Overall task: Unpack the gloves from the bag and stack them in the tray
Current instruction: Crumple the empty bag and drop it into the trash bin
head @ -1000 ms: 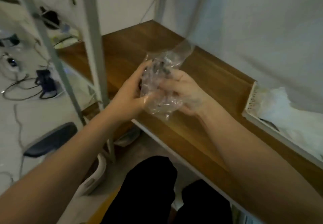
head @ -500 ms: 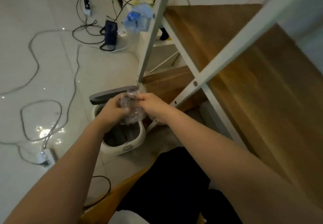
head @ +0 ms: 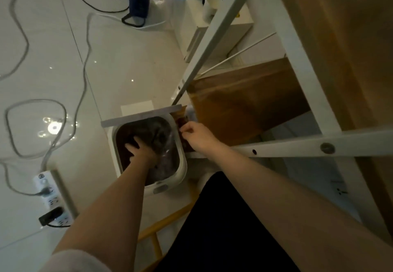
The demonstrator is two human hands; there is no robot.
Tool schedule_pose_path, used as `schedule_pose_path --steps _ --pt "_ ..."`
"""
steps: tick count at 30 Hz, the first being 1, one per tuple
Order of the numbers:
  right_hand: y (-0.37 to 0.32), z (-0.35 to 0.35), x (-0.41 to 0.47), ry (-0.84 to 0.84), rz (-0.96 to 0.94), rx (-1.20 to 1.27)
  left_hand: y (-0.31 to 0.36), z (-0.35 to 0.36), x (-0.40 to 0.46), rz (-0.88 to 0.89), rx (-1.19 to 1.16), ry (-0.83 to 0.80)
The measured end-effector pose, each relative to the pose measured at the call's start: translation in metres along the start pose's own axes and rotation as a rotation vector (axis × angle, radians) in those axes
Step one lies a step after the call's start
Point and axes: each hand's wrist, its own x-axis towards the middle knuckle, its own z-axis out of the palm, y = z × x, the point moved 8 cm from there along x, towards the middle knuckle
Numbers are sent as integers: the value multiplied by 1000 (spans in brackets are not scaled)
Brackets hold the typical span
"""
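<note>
Both hands are working at floor level beside the counter (head: 350,59). The left hand (head: 139,149) is reaching down into the open white bin (head: 182,165), its fingers (head: 129,145) spreading over the dark liner and crumpled clear plastic (head: 167,151); whether they are gripping anything cannot be told. The right hand (head: 196,133) is hovering at the bin's far rim, fingers loosely curling and holding nothing visible. Judging by this, the emptied bag is being discarded. Neither gloves nor tray are showing, so their orientation and long axis cannot be stated. Next, the hands are needing to return to the counter for another bag.
</note>
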Motion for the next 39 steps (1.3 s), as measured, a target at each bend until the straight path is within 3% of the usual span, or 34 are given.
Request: schedule_pose_path --steps 2,4,8,10,13,16,22,25,28,35,39 --pt "-1 1 4 -16 7 -21 -15 14 13 -17 265 -83" --pt "-2 0 2 -38 10 -42 -9 10 8 23 372 -29" --pt "-10 -14 -16 -25 -23 -2 53 -36 -35 284 282 376" --pt "-18 -21 -31 -3 -78 25 85 -49 -67 534 199 445" --pt "-34 -31 -63 20 -166 40 115 -48 -123 895 80 296" --pt "-49 -51 -107 72 -235 38 134 -51 -176 1071 57 241" --pt "-46 -107 -249 172 -500 139 165 -23 -319 1429 142 -58" --pt "-17 -145 -330 375 -586 207 175 5 -403 1609 238 -149" --pt "25 -174 -389 635 -572 150 196 26 -466 1743 278 -62" --pt "186 -213 -507 1122 -249 250 260 158 -570 1801 537 -113" --pt "258 -207 -552 1274 -72 311 285 228 -590 1803 642 -131"
